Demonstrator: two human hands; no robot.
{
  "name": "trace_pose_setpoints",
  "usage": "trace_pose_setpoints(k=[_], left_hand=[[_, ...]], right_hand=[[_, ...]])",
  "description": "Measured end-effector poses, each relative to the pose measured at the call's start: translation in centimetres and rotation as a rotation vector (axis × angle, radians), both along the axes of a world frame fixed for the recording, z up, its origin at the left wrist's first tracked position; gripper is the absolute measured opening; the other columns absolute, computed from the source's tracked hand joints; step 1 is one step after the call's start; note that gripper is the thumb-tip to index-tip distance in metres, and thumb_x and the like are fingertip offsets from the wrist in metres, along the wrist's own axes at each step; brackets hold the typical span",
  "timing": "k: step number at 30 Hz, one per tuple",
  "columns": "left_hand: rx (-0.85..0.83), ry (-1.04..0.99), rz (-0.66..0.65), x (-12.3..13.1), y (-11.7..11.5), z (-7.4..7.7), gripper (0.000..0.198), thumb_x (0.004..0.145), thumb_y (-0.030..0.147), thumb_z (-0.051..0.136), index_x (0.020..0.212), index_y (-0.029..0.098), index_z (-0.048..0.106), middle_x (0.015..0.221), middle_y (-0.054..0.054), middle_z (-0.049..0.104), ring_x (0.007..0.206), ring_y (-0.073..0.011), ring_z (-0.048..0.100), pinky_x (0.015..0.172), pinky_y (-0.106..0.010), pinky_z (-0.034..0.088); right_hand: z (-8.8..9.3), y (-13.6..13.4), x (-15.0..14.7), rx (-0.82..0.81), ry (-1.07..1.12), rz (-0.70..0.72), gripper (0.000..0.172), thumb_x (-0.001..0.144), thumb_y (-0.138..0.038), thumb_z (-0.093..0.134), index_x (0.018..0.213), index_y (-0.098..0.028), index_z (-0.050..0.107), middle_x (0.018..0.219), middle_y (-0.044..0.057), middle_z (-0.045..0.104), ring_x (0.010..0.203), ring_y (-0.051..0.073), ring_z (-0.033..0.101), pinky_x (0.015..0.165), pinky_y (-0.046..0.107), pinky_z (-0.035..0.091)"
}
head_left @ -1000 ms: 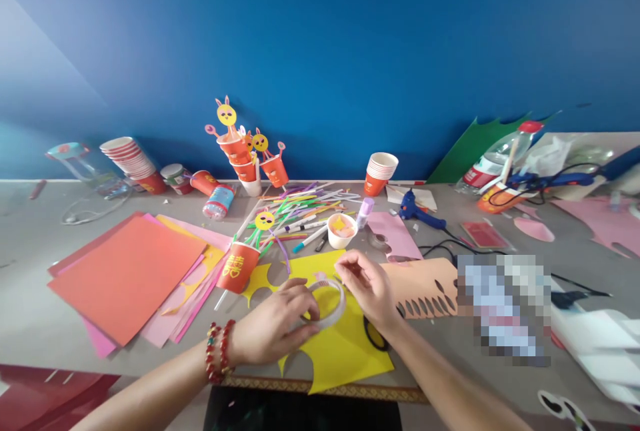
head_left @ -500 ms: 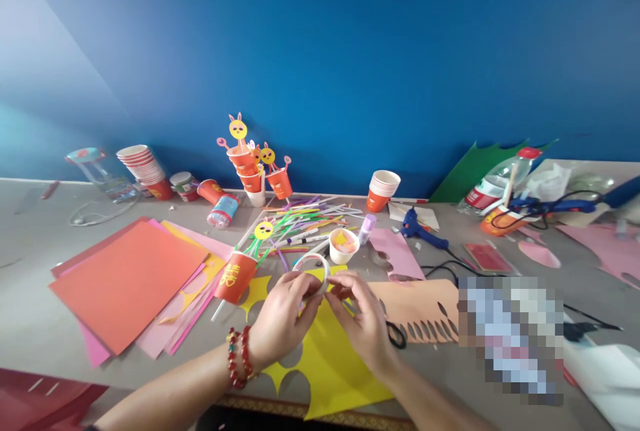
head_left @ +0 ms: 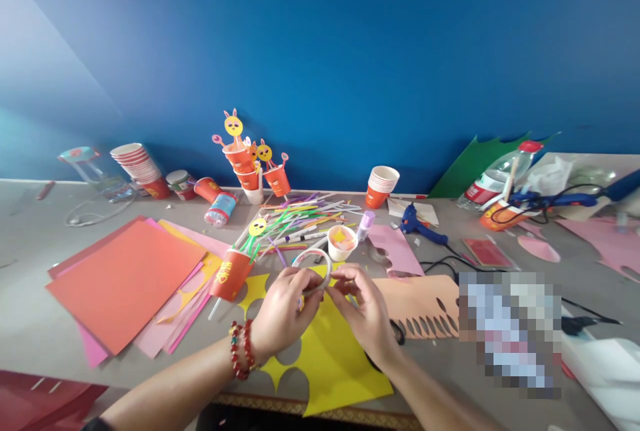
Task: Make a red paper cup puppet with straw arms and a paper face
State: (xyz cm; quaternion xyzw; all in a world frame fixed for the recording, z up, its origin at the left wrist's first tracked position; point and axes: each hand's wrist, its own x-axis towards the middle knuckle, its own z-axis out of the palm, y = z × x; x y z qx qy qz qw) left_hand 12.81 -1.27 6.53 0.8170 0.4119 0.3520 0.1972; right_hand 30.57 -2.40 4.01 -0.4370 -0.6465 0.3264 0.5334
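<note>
My left hand point(head_left: 293, 297), with red beads at its wrist, is closed round the lower left side of a narrow white roll of tape point(head_left: 327, 264). The roll stands on edge, its hollow middle facing me. Thumb and fingers of my right hand point(head_left: 361, 307) pinch at the roll's right edge; whether a loose tape end lies between them is too small to see. Beneath both hands lies a yellow sheet point(head_left: 335, 371) with round cut-outs. Black scissors handles point(head_left: 397, 332) show partly behind my right hand. A tilted red paper cup point(head_left: 233, 274) holding green straws and a yellow face is left of my hands.
Orange and pink sheets point(head_left: 130, 277) lie at left. Beyond my hands are loose straws point(head_left: 305, 217), a white tub point(head_left: 343, 242) of paper pieces and a glue stick point(head_left: 366, 224). A blue glue gun point(head_left: 420, 225) with its cord lies right, near a peach sheet point(head_left: 420, 301).
My hands keep hold of the roll of tape, with the right fingers slightly shifted at its edge. More of the scissors' handle shows beneath my right wrist. The view has shifted a little.
</note>
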Motion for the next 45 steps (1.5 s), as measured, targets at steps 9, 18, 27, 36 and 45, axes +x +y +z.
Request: trace_pose_setpoints(k=[9,18,27,36,45], left_hand=[[-0.056,-0.041,-0.010,0.0,-0.2,0.6,0.012,0.094,0.018,0.046,0.086,0.022,0.054,0.079,-0.003,0.069,0.076,-0.0201,0.059,0.075,-0.033,0.047],[-0.038,-0.076,-0.021,0.0,0.1,0.3,0.012,0.091,0.014,0.047,0.083,0.022,0.051,0.075,-0.001,0.064,0.073,-0.0193,0.056,0.075,-0.033,0.044],[-0.011,-0.079,-0.023,0.2,0.3,0.5,0.013,0.090,0.012,0.046,0.082,0.022,0.051,0.074,0.000,0.061,0.073,-0.0185,0.054,0.075,-0.033,0.042],[-0.085,-0.144,-0.023,0.2,0.1,-0.1,0.013,0.089,0.012,0.048,0.079,0.021,0.048,0.073,0.001,0.057,0.073,-0.0167,0.052,0.074,-0.030,0.040],[-0.174,-0.229,-0.030,0.2,0.0,-0.4,0.014,0.088,0.011,0.048,0.076,0.020,0.047,0.073,0.001,0.054,0.074,-0.0155,0.048,0.074,-0.029,0.037]], right_hand=[[0.7,-0.2,0.2,0.090,-0.062,0.045,0.011,0.096,-0.023,0.058,0.086,-0.023,0.061,0.089,0.006,0.064,0.085,0.020,0.064,0.074,0.030,0.054],[0.1,-0.5,0.0,0.089,-0.051,0.016,0.011,0.093,-0.018,0.062,0.101,-0.025,0.061,0.088,0.003,0.066,0.077,0.018,0.066,0.072,0.029,0.055],[1.1,-0.4,0.2,0.169,-0.103,0.036,0.011,0.094,-0.016,0.061,0.087,-0.024,0.065,0.089,0.006,0.066,0.086,0.022,0.065,0.078,0.032,0.052],[0.5,-0.3,0.3,0.174,-0.100,0.061,0.011,0.094,-0.015,0.060,0.087,-0.023,0.061,0.090,0.004,0.062,0.085,0.020,0.063,0.077,0.030,0.050],[0.5,-0.3,0.4,0.199,-0.141,0.081,0.013,0.094,-0.010,0.058,0.091,-0.023,0.059,0.092,0.003,0.060,0.087,0.018,0.062,0.077,0.029,0.049]])
